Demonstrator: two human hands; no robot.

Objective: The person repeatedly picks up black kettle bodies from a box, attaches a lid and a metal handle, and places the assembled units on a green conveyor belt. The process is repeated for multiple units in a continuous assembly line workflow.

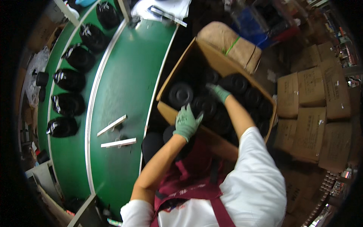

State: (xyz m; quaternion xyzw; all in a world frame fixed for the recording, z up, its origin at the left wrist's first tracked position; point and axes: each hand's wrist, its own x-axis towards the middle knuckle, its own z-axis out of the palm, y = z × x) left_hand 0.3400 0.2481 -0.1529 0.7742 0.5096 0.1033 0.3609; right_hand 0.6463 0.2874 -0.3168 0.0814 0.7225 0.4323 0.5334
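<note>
An open cardboard box (219, 62) stands in front of me, filled with several round black discs (180, 94). My left hand (186, 122), in a green glove, rests on the box's near rim with fingers spread and holds nothing. My right hand (218, 92), also green-gloved, reaches down into the box and touches the black discs; its fingers are partly hidden, so its grip cannot be read. My red apron and white sleeves fill the lower middle of the view.
A green conveyor belt (124, 75) curves along my left, with several shiny black parts (68, 104) in a row on its far lane and two white bars (118, 143) on the near lane. Stacked cardboard boxes (312, 121) stand at the right. A brown wrapped bundle (230, 43) lies behind the box.
</note>
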